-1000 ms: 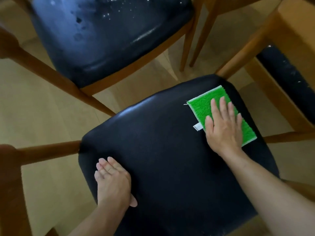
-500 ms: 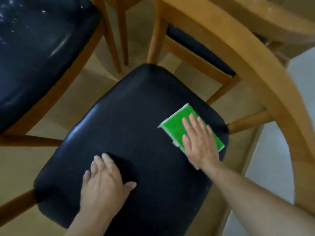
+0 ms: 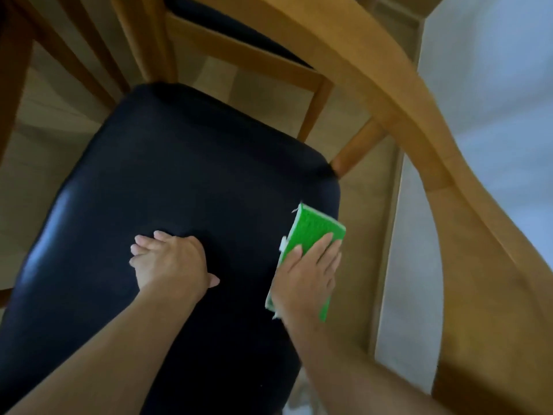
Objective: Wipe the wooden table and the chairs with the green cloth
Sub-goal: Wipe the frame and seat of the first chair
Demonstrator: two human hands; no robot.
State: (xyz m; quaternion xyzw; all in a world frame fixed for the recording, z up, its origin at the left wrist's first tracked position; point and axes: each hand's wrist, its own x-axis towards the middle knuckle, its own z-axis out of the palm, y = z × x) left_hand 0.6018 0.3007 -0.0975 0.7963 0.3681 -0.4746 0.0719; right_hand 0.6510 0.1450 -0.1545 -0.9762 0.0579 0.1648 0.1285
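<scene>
A chair with a black padded seat (image 3: 179,175) and a curved wooden backrest (image 3: 419,121) fills the view. My right hand (image 3: 308,280) lies flat on the green cloth (image 3: 311,232) at the seat's right edge, where the cloth hangs partly over the side. My left hand (image 3: 170,260) presses flat on the middle of the seat, fingers straight and thumb out to the right. The wooden table is not in view.
A second chair with a black seat (image 3: 239,28) and wooden rails stands behind. Wooden legs (image 3: 89,55) rise at the upper left. Light wood floor (image 3: 30,175) lies left, and a white wall (image 3: 493,70) is on the right.
My right hand has slid the green cloth across the seat toward its right edge and nearer to me. My left hand stayed flat on the seat. The view swung right.
</scene>
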